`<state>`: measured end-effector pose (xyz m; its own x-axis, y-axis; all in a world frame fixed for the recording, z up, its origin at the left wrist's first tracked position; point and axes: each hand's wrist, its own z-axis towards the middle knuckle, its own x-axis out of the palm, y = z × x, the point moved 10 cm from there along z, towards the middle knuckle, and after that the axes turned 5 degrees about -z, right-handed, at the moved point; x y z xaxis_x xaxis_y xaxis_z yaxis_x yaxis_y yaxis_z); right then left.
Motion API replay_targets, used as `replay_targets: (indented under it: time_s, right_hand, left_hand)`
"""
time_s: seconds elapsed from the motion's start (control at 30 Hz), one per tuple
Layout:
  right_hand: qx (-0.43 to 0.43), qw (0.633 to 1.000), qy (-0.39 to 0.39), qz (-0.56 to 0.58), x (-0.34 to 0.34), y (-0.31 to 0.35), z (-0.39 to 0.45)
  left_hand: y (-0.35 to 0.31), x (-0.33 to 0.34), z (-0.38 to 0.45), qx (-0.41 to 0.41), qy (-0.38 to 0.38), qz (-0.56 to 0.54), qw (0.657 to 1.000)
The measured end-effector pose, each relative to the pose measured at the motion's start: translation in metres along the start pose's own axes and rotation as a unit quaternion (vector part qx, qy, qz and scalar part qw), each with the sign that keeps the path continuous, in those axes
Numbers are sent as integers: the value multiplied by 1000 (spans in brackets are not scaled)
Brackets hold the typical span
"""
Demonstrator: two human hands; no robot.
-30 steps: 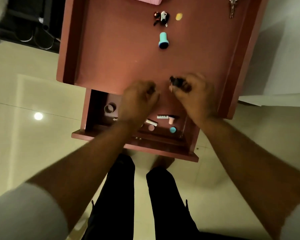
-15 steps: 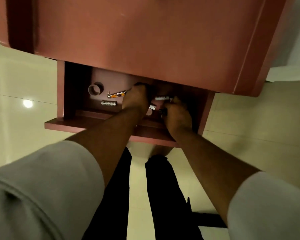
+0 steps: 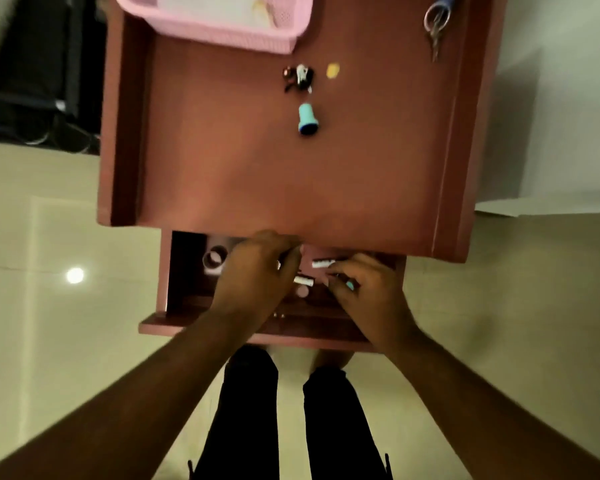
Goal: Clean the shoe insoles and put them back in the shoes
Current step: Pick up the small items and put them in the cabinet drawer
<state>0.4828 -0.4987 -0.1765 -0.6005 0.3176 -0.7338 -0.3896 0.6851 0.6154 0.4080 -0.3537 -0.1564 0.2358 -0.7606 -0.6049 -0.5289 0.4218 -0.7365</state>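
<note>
We see both hands in the open reddish wooden drawer [image 3: 174, 271] under the desk [image 3: 291, 174], left hand [image 3: 253, 271] curled, right hand [image 3: 364, 292] pinching a small teal-tipped item [image 3: 350, 285], presumably rummaging for cleaning supplies; no insoles or shoes in view.

Head camera looks steeply down, close over an open drawer [image 3: 174, 271] and tabletop [image 3: 257, 168]

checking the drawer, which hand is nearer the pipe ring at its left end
Left. The left hand sits right beside the pipe ring, just to its right. The right hand is over the drawer's far right end, with the left hand between it and the ring.
</note>
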Motion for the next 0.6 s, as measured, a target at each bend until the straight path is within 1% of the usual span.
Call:
replay_targets:
  time_s: [0.07,0.13,0.23,0.33,0.4,0.47,0.53,0.6]
  right_hand:
    - [-5,998,-41,39,-32,13,22]
    - [-3,996,-73,49,-60,22,55]
    - [5,994,-93,50,-78,30,116]
    - [20,990,-110,80,-80,34,178]
    - [14,987,-107,115,-78,43,207]
    - [2,988,-97,120,-72,54,226]
    - [-10,993,-86,85,-64,58,233]
    - [-32,996,-66,41,-53,60,233]
  left_hand:
    - [-17,-28,30,-6,-55,-25,998]
    - [-28,-43,68,-25,-91,-22,995]
    - [-31,-36,117,-84,-94,-25,992]
    - [-20,-22,141,-137,-93,-32,986]
    - [-10,-19,144,-150,-95,-32,984]
    - [-2,-20,139,-155,-100,-38,982]
    - [3,-23,124,-144,-104,-46,983]
    - [11,-25,101,-139,-112,-89,980]
